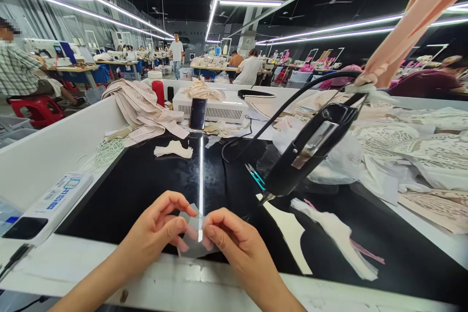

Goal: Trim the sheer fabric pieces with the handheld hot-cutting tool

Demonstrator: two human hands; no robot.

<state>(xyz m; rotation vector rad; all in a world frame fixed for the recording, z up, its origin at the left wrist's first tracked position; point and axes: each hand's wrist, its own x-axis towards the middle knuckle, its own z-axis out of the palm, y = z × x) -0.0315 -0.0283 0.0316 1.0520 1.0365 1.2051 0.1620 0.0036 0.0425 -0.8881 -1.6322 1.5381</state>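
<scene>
Close together over the near edge of a black work mat, my two hands meet at a small, thin translucent sheet. My left hand has its fingers curled around the left side of the sheet, some of them showing through it. Thumb and fingertips of my right hand pinch the sheet's right edge. A black hand-held tool with a pointed metal nozzle hangs tilted to the right of my hands. Below its tip lies a cream cut piece, beside a white, layered piece with a pink strip.
Teal thread snips lie near the nozzle. A small cream piece rests farther back. Beige fabric pieces pile at left, lace pieces at right. A phone leans on a white vented box. A black cable arcs across.
</scene>
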